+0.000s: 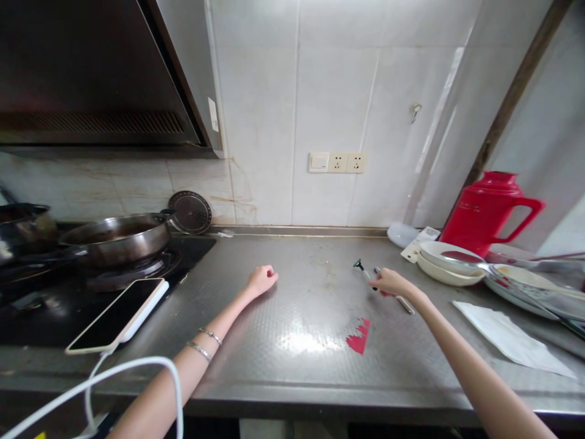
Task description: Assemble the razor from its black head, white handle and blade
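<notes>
My left hand [262, 280] rests on the steel counter [301, 292], its fingers curled into a loose fist with nothing visible in them. Over on the right, my right hand [389, 283] is closed at the handle end of a razor [364, 272]. The razor's dark head points up and left, away from me. Beneath the same hand lies a slim, silvery stick-like object [405, 305], its middle hidden by my fingers. Nearer the front edge is a torn piece of red paper or film [359, 337], lying flat.
At left, a phone [116, 314] with a white cable [132, 364] lies beside the hob, where a steel pan [123, 241] stands. Stacked bowls [450, 271], a red thermos jug [484, 213] and a white napkin [509, 335] occupy the right side. A tiled wall bounds the back.
</notes>
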`<state>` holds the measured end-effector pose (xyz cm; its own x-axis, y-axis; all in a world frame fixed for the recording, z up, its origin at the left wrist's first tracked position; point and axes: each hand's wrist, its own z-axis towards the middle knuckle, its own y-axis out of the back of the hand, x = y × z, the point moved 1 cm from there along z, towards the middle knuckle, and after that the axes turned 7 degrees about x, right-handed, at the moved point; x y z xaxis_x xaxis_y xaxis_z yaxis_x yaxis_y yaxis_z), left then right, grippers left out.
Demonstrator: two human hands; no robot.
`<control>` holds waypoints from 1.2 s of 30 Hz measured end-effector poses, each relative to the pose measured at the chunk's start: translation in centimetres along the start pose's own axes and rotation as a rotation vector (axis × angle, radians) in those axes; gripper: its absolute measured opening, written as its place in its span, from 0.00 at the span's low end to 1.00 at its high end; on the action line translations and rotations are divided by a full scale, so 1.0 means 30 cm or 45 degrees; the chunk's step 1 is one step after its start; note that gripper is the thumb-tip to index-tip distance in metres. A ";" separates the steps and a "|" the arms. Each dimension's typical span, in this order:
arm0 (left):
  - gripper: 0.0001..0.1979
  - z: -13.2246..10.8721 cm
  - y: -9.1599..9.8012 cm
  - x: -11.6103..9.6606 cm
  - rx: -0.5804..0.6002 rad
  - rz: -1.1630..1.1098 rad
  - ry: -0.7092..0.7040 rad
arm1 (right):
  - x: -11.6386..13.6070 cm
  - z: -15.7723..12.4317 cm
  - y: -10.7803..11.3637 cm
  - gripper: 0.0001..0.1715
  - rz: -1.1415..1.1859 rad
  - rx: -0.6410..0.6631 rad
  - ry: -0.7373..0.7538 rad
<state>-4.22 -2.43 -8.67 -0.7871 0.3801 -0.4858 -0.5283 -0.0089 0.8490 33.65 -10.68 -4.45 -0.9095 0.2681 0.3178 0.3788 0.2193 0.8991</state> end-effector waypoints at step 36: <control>0.08 0.158 0.004 -0.119 0.360 0.134 0.277 | 0.097 -0.149 -0.011 0.17 -0.360 -0.350 -0.062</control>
<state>0.04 0.59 -5.85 -0.8978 0.1851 -0.3997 -0.3559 0.2298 0.9058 30.13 -14.17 -2.46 -0.9596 0.2788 0.0372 0.0484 0.0335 0.9983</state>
